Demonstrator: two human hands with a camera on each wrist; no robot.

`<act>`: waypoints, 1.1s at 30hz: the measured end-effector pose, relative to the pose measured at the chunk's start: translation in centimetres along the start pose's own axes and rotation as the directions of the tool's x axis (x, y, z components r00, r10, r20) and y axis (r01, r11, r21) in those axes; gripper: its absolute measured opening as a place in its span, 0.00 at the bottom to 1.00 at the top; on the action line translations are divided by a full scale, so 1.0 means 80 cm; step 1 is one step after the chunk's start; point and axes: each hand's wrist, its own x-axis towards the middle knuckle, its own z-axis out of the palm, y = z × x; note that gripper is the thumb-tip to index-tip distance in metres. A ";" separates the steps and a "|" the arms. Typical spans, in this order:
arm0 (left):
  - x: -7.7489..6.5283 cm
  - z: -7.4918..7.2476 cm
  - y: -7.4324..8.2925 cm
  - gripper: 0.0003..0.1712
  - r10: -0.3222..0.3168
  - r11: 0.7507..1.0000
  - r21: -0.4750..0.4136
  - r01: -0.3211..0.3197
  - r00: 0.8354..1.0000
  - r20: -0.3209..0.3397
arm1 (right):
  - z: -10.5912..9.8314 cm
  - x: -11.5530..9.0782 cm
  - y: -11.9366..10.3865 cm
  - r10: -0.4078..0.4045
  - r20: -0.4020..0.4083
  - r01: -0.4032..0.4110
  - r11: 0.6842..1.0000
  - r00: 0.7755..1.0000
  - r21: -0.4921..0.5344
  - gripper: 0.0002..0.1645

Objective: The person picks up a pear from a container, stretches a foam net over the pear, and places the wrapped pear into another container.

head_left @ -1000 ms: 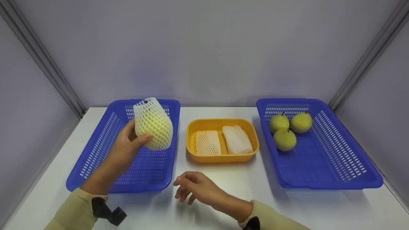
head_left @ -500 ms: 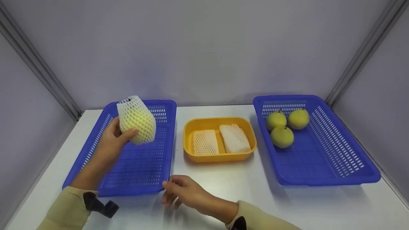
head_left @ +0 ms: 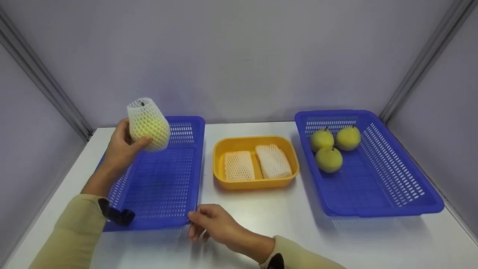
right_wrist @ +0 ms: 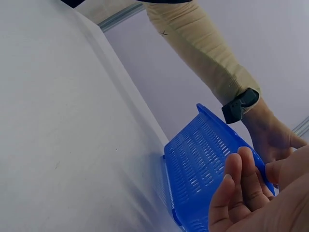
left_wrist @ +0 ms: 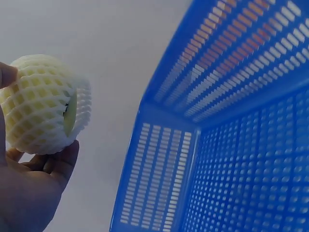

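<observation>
My left hand grips a yellow-green pear in a white foam net sleeve, stem upward, above the back left of the left blue basket. In the left wrist view the netted pear lies between thumb and fingers, with the sleeve's open end toward the basket. Down at that basket's front right corner, my right hand pinches the rim with thumb and forefinger. The right wrist view has the other fingers loosely bent outside the basket wall.
A yellow tub in the middle holds two folded white foam nets. The right blue basket holds three bare pears at its back left. Grey panels enclose the white table at the back and sides.
My left hand has carried the netted pear left and upward over the left basket. My right hand has moved left to that basket's front right corner and now holds its rim.
</observation>
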 end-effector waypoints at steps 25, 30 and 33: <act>0.076 0.024 -0.073 0.48 -0.138 0.888 0.448 0.106 0.990 0.040 | 0.000 -0.002 0.001 -0.013 -0.016 0.012 1.000 1.000 -0.004 0.15; 0.079 0.035 -0.084 0.48 -0.174 0.868 0.481 0.121 0.982 0.067 | 0.001 -0.001 0.002 -0.011 -0.014 0.011 1.000 1.000 -0.001 0.16; 0.080 0.040 -0.091 0.47 -0.189 0.866 0.484 0.125 0.978 0.084 | 0.002 -0.002 0.002 -0.014 -0.012 0.014 1.000 1.000 0.004 0.15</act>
